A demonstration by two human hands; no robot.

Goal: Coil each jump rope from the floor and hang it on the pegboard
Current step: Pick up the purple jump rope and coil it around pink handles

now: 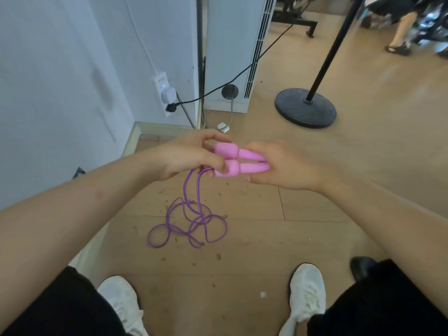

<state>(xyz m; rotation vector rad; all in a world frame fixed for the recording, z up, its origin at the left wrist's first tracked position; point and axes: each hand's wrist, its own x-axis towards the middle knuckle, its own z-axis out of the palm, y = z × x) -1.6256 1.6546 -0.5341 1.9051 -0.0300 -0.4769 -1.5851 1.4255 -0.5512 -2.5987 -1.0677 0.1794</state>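
Two pink jump-rope handles (232, 161) lie side by side in mid-air in front of me. My left hand (189, 158) pinches their thick ends, where the purple cord comes out. My right hand (283, 166) grips their tapered ends. The purple cord (191, 221) hangs down from the handles and lies in loose tangled loops on the wooden floor between my feet and the wall. No pegboard is in view.
A white wall (60, 81) with a socket and plugs (166, 95) stands at the left, and a white cabinet (230, 52) stands behind it. A black stand with a round base (305, 107) is at the right. Another person's legs (400, 32) show at the far right. Crumbs litter the floor.
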